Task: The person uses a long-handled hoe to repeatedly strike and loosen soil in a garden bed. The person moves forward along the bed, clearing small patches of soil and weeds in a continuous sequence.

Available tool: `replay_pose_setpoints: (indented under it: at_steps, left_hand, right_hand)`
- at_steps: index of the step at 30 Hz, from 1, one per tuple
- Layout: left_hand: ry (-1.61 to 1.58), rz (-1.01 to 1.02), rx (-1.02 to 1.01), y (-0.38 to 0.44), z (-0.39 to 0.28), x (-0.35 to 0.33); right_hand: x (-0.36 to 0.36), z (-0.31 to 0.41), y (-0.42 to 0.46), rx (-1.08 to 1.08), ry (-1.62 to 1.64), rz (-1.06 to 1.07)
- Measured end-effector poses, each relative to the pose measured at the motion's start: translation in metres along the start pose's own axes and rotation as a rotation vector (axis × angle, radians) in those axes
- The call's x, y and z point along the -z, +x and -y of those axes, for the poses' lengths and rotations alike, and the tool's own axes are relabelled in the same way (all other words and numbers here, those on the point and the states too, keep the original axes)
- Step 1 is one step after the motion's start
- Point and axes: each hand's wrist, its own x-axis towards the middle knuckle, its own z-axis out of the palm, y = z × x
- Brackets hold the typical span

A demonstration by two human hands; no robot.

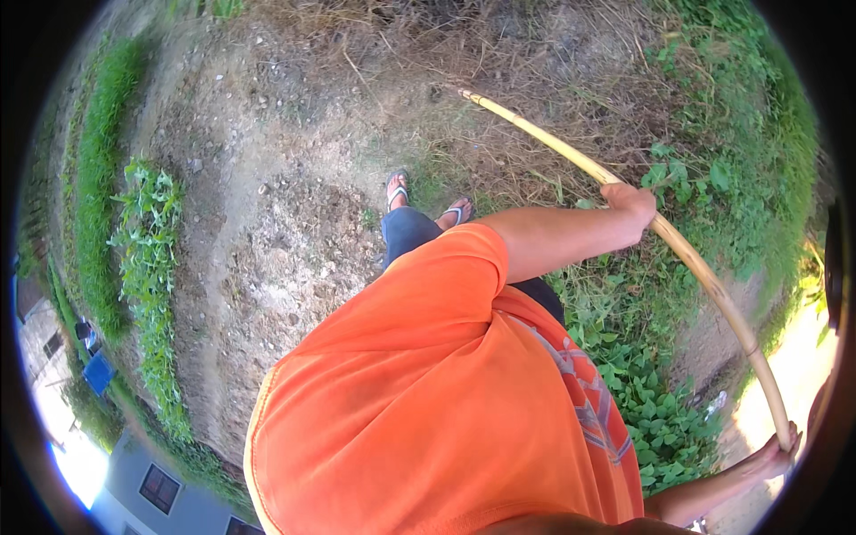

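Observation:
A long yellowish bamboo pole [710, 284] slants across the right side of the view, bent-looking through the lens. My left hand [628, 208] grips its middle, the arm reaching across my body. At the near end, by the lower right rim, my right hand [779, 453] is wrapped around the pole; some of its fingers are hidden. The far tip lies over dry cut grass [495, 144]; whether it touches the soil I cannot tell. My orange shirt [414, 401] fills the lower middle. Beyond it show my feet in flip-flops [398, 190].
Bare, crumbly soil [267, 267] spreads to the left of my feet. Leafy crop plants [150, 267] and a tall grassy row [103, 194] stand farther left. Green leafy plants [659, 414] grow on the right. A building [157, 491] and a blue object [99, 372] appear at lower left.

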Motion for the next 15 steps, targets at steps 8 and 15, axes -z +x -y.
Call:
replay_pose_setpoints:
  at_steps: [8, 15]
  left_hand:
    - [-0.159, -0.379, 0.104, 0.058, -0.012, 0.176]
    - [-0.148, -0.178, 0.023, 0.053, -0.021, 0.112]
  right_hand:
    - [-0.064, -0.255, -0.059, -0.039, 0.009, 0.141]
    - [-0.057, -0.196, -0.071, -0.018, -0.019, 0.097]
